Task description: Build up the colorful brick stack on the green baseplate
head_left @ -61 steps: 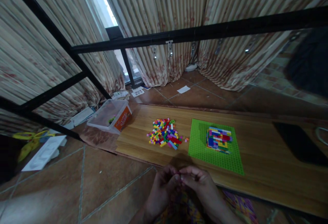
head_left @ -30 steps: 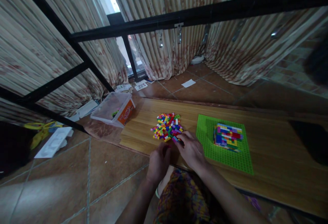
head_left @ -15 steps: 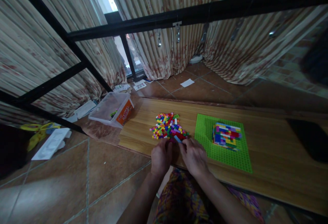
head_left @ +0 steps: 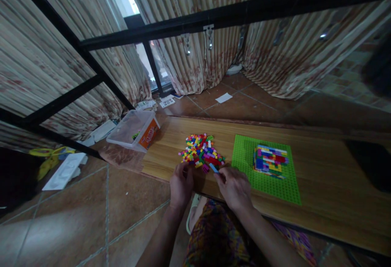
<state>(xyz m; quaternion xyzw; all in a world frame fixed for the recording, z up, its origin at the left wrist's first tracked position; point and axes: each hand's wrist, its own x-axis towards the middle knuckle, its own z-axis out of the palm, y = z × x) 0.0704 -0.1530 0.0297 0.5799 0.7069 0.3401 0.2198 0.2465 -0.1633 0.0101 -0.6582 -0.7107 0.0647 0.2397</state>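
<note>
The right hand pinches a light-blue brick in closed fingers at the brick pile's 5 o'clock edge; the left hand, loosely curled and holding nothing visible, rests at 7 o'clock on the table.

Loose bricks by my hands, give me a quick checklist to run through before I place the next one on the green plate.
1. Brick in grip: right hand pinches a light blue brick at its fingertips: ok.
2. Left hand free: it rests at the near edge of the brick pile; whether it holds a piece: cannot tell.
3. Green baseplate lies flat on the wooden board: ok.
4. Stacked build stands on the baseplate, bare studs around it: ok.
5. Path from right hand to baseplate unobstructed: ok.
6. Which studs on the build are open: cannot tell, too small.
</note>
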